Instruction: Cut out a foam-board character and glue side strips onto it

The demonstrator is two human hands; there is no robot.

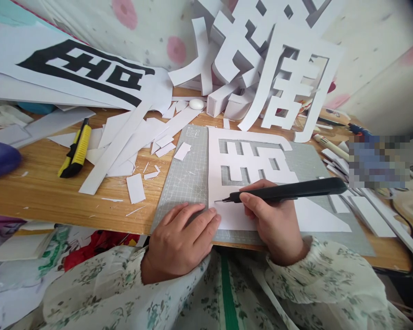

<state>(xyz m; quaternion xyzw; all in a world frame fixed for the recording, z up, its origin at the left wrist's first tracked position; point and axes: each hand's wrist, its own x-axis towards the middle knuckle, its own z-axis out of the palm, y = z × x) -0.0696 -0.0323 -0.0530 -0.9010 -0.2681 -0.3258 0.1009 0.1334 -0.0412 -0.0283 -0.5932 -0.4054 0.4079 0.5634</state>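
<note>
My right hand (277,217) grips a black craft knife (296,189), its thin metal blade pointing left with the tip at the white board. That board (242,161) is a partly cut character with several openings, lying on a grey cutting mat (182,183). Its lower part tapers to a point on the right under my wrist. With fingers stretched out, my left hand (183,238) lies flat across the mat and the board's lower left edge, close to the blade tip. A small white offcut (182,151) rests on the mat.
Finished white raised characters (296,91) lean at the back. A yellow box cutter (76,149) lies left among white scraps (136,188), below a sheet printed with a black character (99,68). White strips (371,215) and a glue gun (363,132) are on the right.
</note>
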